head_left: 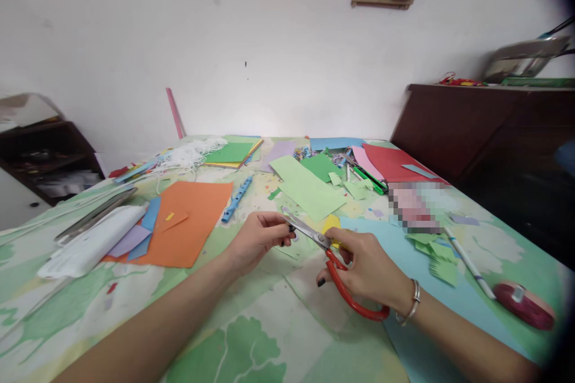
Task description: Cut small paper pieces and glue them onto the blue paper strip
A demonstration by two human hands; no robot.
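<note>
My right hand (359, 263) grips a pair of scissors (314, 236) by its red handles, fingers and thumb around the loops. The blades point left, to the fingertips of my left hand (260, 236). Those fingers are pinched together by the blade tips; anything between them is too small or hidden to name. A bit of yellow paper (332, 224) shows just behind my right hand, and I cannot tell if it is touched. Light green paper strips (309, 191) lie beyond the blades. Under my right forearm spreads a light blue sheet (413, 323).
Orange paper (197, 221), a blue flute-like stick (237, 198) and a white power strip (96, 239) lie to the left. Green scraps (442, 263), a white pen (469, 263) and a dark red mouse-shaped object (523, 305) are at the right. White string (191, 154) lies farther back.
</note>
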